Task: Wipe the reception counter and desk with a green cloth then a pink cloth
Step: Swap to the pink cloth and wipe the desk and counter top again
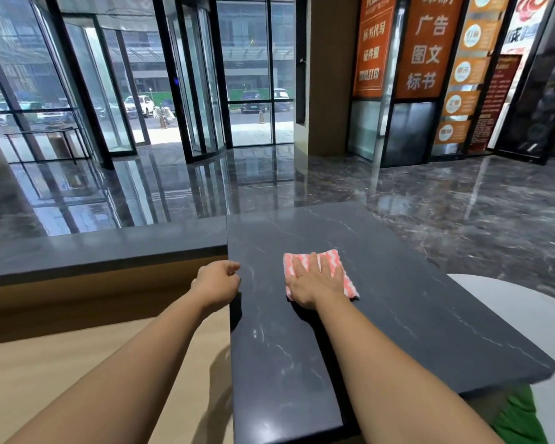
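Observation:
A pink and white zigzag cloth [340, 277] lies flat on the dark marble reception counter [414, 315]. My right hand [314, 282] presses on the cloth with straight fingers spread over it. My left hand [217, 285] rests at the counter's left edge with fingers loosely curled around the corner, holding nothing else. A green cloth [519, 418] shows at the bottom right, below the counter's near corner. The lower wooden desk [77, 363] spreads out under my left forearm.
A long dark ledge [93, 251] runs left from the counter above a wooden panel. A white rounded surface [532, 315] sits to the right. Beyond lie polished marble floor [430, 193], glass doors and orange signboards [426, 46].

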`<state>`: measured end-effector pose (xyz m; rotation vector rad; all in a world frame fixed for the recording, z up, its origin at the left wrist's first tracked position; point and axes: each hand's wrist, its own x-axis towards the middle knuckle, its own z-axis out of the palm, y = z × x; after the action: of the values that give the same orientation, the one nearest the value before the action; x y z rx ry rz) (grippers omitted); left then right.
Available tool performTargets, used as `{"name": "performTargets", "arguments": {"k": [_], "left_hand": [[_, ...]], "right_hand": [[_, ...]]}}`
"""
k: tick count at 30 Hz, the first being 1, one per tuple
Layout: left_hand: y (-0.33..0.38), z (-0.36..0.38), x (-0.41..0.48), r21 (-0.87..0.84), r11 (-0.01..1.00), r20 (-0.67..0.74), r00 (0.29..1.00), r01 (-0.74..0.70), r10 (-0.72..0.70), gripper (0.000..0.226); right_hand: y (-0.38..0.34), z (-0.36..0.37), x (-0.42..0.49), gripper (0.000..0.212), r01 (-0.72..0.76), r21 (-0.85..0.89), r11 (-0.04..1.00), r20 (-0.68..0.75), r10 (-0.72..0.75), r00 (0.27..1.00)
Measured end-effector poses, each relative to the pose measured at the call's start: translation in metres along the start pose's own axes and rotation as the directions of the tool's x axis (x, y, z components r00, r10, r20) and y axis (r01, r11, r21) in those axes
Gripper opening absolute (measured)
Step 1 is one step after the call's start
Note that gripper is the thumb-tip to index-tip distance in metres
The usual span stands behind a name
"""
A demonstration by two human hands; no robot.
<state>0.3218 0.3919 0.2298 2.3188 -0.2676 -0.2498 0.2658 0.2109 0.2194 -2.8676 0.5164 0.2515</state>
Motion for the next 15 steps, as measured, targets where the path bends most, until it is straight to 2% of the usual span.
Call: {"name": "performTargets", "arguments": {"k": [4, 6, 8, 11, 13, 15], "left_hand": [[0.005, -0.001, 0.022, -0.336, 0.935, 0.027, 0.993, 0.118, -0.116, 0.012], [0.005, 0.002, 0.034, -0.479, 0.852, 0.086, 0.978, 0.21, -0.193, 0.019], [0.002, 0.004, 0.046, -0.614, 0.737, 0.127, 0.957, 0.283, -0.261, 0.016], [-0.005, 0.004, 0.059, -0.702, 0.63, 0.16, 0.936, 0.332, -0.315, 0.033], [-0.009, 0.003, 0.061, -0.706, 0.605, 0.194, 0.922, 0.368, -0.335, 0.039], [-0.013, 0.0, 0.063, -0.679, 0.621, 0.213, 0.914, 0.393, -0.345, 0.038]], "right_hand": [[-0.01, -0.004, 0.031, 0.062, -0.036, 0.022, 0.999, -0.003, 0.036, 0.999], [-0.014, -0.006, 0.044, 0.062, -0.056, 0.038, 0.998, -0.012, 0.056, 0.998], [-0.018, -0.009, 0.055, 0.062, -0.075, 0.045, 0.996, -0.024, 0.076, 0.997], [-0.023, -0.009, 0.073, 0.064, -0.101, 0.031, 0.994, -0.06, 0.103, 0.993], [-0.028, -0.007, 0.085, 0.062, -0.111, 0.007, 0.994, -0.078, 0.111, 0.991], [-0.036, -0.006, 0.096, 0.058, -0.114, -0.007, 0.993, -0.081, 0.113, 0.99]]}}
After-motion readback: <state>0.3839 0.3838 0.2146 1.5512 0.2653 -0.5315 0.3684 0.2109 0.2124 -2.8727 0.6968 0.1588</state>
